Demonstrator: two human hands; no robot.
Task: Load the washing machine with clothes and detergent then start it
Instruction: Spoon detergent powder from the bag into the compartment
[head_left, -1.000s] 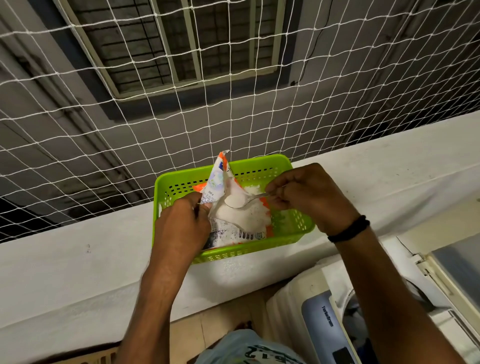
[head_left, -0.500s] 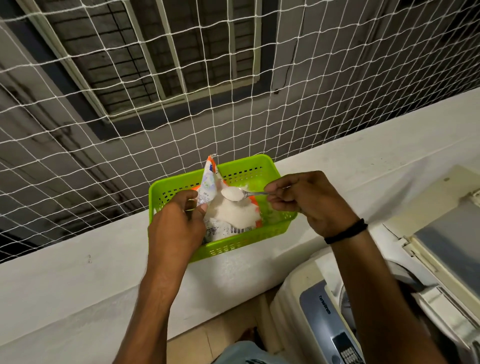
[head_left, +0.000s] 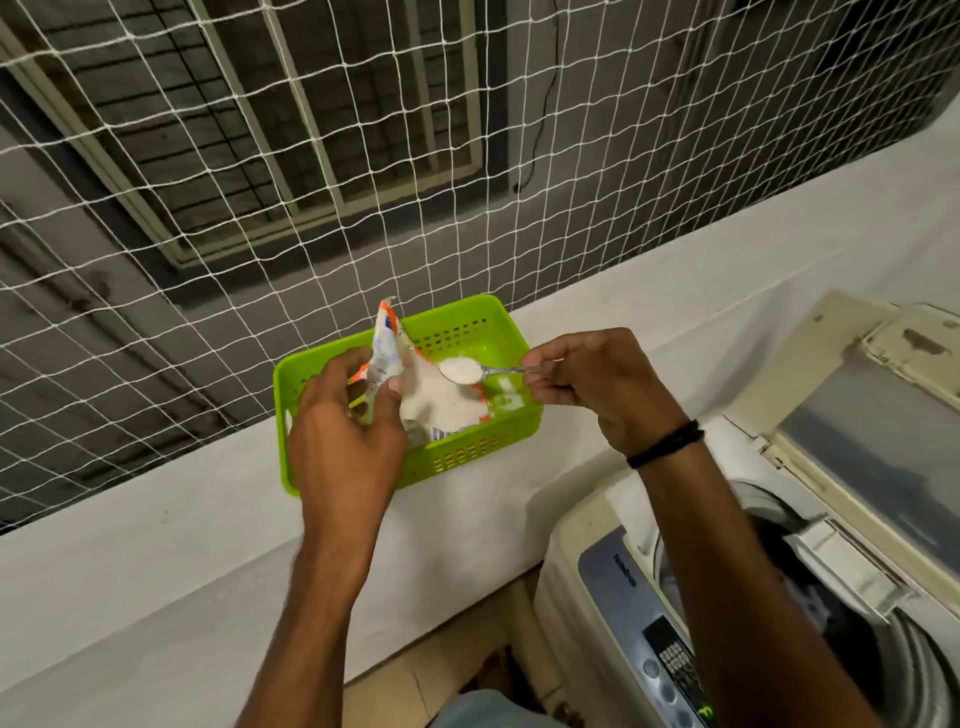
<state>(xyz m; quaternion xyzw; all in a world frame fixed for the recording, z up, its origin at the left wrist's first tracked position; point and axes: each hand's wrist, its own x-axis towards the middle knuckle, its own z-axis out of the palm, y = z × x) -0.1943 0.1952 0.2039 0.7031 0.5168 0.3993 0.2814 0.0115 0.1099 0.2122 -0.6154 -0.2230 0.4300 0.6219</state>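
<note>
Detergent packet (head_left: 387, 349) is pinched by the left hand (head_left: 345, 441); a heaped spoon (head_left: 462, 370) at three o'clock is pinched by the right hand (head_left: 597, 387).

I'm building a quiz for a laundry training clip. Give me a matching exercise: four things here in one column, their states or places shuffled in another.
1. spoon
2. detergent packet
3. green basket
4. washing machine lid

A. raised open
B. on the white ledge
C. heaped with white powder, in the right hand
D. pinched by the left hand

Pairs: 1-C; 2-D; 3-B; 4-A
</note>
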